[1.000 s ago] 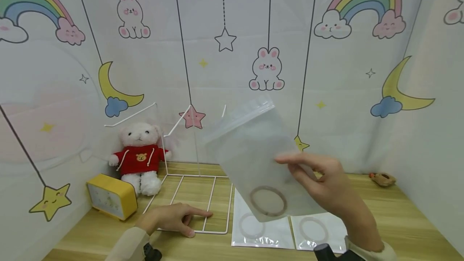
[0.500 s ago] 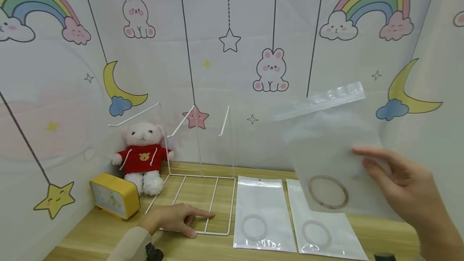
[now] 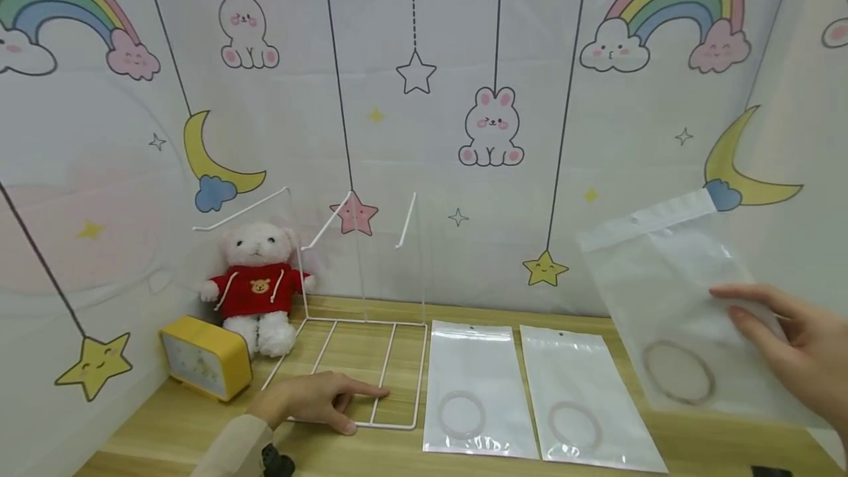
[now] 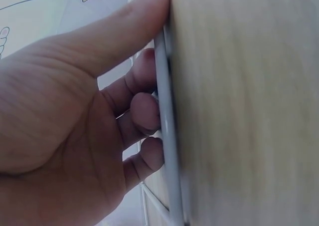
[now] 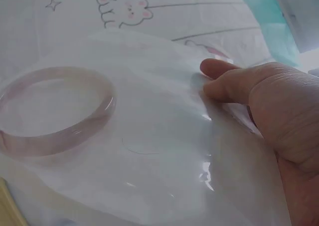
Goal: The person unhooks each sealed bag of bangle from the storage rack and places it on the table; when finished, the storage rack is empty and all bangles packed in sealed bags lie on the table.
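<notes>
My right hand (image 3: 798,344) pinches a clear zip bag (image 3: 669,271) along its right side and holds it raised and tilted above the table's right side. In the right wrist view a pale pinkish bangle (image 5: 55,142) lies inside that bag, beside my thumb. My left hand (image 3: 318,400) rests low on the base of a white wire rack (image 3: 422,366). Its index finger stretches to an inner wire, and the thumb lies by the front wire. The left wrist view shows the other fingertips (image 4: 144,111) bent against the wire.
Two more zip bags, one beside the rack (image 3: 475,366) and one further right (image 3: 576,366), lie flat, each with a bangle. Hooked arms (image 3: 326,221) project from the rack's top. A teddy bear (image 3: 258,293) and yellow clock (image 3: 210,355) stand left. A patterned sheet (image 3: 397,146) hangs behind.
My right hand has carried its bag rightward, from over the flat bags to beyond them, and a little lower over the last half second. My left hand stays on the rack.
</notes>
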Demonstrator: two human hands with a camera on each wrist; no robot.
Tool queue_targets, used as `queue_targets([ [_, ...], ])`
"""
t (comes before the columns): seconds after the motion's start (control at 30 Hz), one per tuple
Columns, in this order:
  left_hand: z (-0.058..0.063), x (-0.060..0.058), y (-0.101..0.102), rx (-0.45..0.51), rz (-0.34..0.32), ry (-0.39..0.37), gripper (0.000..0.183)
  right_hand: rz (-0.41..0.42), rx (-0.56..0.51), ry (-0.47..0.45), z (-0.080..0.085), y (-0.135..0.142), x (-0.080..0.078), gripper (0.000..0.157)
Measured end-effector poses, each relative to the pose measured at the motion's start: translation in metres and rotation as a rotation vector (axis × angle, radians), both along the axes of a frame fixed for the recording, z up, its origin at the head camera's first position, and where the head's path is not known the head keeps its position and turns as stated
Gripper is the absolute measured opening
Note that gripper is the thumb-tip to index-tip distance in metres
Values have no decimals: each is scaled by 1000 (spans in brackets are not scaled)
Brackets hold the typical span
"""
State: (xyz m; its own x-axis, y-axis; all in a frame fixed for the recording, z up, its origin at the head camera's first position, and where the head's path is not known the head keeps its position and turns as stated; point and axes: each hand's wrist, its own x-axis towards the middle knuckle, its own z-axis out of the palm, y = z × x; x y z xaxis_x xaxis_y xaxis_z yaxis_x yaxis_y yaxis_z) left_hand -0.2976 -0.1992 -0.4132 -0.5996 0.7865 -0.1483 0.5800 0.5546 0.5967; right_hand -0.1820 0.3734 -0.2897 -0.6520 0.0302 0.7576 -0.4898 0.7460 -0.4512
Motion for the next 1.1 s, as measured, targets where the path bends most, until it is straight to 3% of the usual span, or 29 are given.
queue_targets([
  [0.3,4,-1,-2,-11,31,-12,60,-131,192,-268,-17,26,-12,16],
  [0.5,5,0,-5,-14,35,-24,59,-72,218,-404,-34,48,-18,15],
  [0.6,4,0,-5,-19,43,-30,59,-48,200,-535,-42,57,-22,22],
  [0.87,1,0,-6,-20,53,-43,60,-48,161,-757,-60,75,-33,31],
  [1.1,2,1,-5,-17,48,-46,60,-94,255,-767,-73,85,-40,28],
])
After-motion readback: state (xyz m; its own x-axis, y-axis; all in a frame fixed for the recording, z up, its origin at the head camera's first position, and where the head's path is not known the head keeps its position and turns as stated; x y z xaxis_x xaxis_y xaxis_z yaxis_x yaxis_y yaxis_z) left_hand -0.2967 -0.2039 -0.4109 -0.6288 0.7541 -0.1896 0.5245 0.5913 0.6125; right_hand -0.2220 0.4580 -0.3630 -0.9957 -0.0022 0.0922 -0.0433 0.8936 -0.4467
